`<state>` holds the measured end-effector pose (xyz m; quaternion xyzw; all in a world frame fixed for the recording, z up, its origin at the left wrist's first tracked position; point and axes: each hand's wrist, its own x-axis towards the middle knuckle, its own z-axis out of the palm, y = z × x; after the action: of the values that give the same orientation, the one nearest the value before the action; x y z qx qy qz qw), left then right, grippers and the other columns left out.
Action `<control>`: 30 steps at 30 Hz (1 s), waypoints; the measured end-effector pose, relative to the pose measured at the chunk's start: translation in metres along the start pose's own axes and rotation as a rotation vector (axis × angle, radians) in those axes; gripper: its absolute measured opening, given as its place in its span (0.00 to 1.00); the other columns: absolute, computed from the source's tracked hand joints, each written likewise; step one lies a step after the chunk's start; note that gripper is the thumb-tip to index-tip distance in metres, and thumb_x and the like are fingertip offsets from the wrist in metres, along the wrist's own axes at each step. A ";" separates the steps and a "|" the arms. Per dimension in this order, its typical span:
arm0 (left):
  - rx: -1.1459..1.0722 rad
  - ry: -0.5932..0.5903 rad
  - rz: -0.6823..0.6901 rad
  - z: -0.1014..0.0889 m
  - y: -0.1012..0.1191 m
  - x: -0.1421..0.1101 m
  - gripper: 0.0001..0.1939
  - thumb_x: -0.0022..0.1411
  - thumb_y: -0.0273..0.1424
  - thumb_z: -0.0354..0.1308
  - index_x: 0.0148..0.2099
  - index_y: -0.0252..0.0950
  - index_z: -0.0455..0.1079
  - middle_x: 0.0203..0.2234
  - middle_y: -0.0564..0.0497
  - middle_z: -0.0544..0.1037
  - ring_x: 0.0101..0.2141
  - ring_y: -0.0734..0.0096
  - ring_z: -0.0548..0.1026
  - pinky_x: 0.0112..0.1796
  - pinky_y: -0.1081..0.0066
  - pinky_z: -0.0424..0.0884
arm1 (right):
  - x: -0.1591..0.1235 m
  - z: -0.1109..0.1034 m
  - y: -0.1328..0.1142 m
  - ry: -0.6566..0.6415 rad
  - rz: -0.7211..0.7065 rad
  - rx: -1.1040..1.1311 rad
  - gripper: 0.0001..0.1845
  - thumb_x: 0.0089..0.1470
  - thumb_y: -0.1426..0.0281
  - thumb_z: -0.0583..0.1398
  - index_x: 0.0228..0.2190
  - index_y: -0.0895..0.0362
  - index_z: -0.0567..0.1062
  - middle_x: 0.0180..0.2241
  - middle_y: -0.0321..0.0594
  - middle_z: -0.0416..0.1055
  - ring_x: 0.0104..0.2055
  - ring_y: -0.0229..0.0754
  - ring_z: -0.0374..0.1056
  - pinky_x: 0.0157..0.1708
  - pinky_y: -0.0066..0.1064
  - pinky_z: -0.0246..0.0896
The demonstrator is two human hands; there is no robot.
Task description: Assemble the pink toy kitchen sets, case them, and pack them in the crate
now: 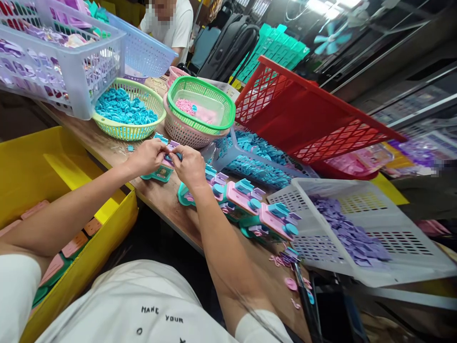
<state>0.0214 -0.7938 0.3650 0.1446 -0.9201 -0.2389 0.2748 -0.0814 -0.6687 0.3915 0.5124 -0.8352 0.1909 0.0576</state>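
At the table's edge my left hand (150, 156) and my right hand (188, 166) meet over a pink-and-teal plastic toy (162, 172). My left fingers are closed at its top, by a lilac tab. My right thumb and fingers pinch a small blue plastic piece (177, 156) against the toy; the fingertips hide how it sits. Several similar toys (246, 196) stand in a slanting row beside my right forearm, with blue and lilac parts on top. A loose blue piece (130, 148) lies left of my left hand.
Behind my hands stand a yellow-green basket (123, 132) of blue pieces and a green basket (202, 85) with pink bits. A red crate (303, 105) tilts over blue parts. At right, a white crate (321, 257) holds lilac pieces. A yellow box (117, 224) borders the table's left. Another person (174, 24) is beyond.
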 end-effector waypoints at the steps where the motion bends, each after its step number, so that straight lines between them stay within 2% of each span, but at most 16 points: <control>1: 0.002 -0.004 0.004 0.000 0.000 0.000 0.17 0.60 0.25 0.50 0.42 0.31 0.80 0.37 0.45 0.81 0.37 0.66 0.78 0.43 0.69 0.74 | -0.001 0.000 0.000 -0.004 0.002 -0.006 0.13 0.66 0.66 0.56 0.42 0.54 0.80 0.42 0.41 0.78 0.44 0.46 0.72 0.39 0.32 0.59; 5: 0.018 -0.030 0.046 -0.001 0.001 -0.001 0.16 0.61 0.25 0.50 0.41 0.32 0.80 0.36 0.46 0.80 0.37 0.66 0.78 0.42 0.69 0.74 | -0.005 -0.005 -0.005 -0.028 0.021 -0.071 0.13 0.66 0.66 0.56 0.41 0.53 0.80 0.43 0.42 0.77 0.43 0.47 0.72 0.37 0.32 0.57; 9: 0.165 -0.052 0.083 0.000 0.009 -0.006 0.15 0.63 0.25 0.50 0.42 0.30 0.79 0.38 0.43 0.78 0.38 0.63 0.77 0.41 0.67 0.74 | -0.008 -0.008 -0.010 -0.053 0.034 -0.167 0.15 0.68 0.65 0.53 0.44 0.53 0.79 0.45 0.43 0.76 0.40 0.45 0.72 0.34 0.31 0.54; 13: 0.335 -0.075 0.097 -0.001 0.019 -0.014 0.15 0.64 0.23 0.49 0.44 0.30 0.76 0.42 0.40 0.77 0.39 0.60 0.77 0.39 0.65 0.74 | -0.006 -0.012 -0.009 -0.090 -0.020 -0.229 0.17 0.69 0.64 0.52 0.45 0.52 0.79 0.45 0.43 0.75 0.38 0.44 0.71 0.32 0.31 0.51; 17: 0.413 -0.100 0.117 -0.003 0.024 -0.018 0.15 0.64 0.23 0.49 0.46 0.31 0.75 0.44 0.42 0.77 0.41 0.61 0.77 0.39 0.67 0.73 | 0.000 -0.018 -0.002 -0.121 -0.093 -0.233 0.17 0.68 0.62 0.52 0.45 0.51 0.80 0.43 0.42 0.75 0.40 0.45 0.71 0.32 0.31 0.52; 30: 0.347 0.011 0.128 0.006 0.017 -0.016 0.15 0.67 0.25 0.48 0.47 0.31 0.75 0.44 0.43 0.78 0.42 0.61 0.77 0.42 0.66 0.73 | 0.014 -0.032 0.006 -0.198 -0.169 -0.168 0.15 0.67 0.67 0.54 0.44 0.51 0.81 0.42 0.41 0.74 0.44 0.46 0.70 0.39 0.31 0.57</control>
<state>0.0291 -0.7705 0.3627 0.1323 -0.9532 -0.0580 0.2655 -0.0968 -0.6660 0.4235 0.5908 -0.8036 0.0633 0.0335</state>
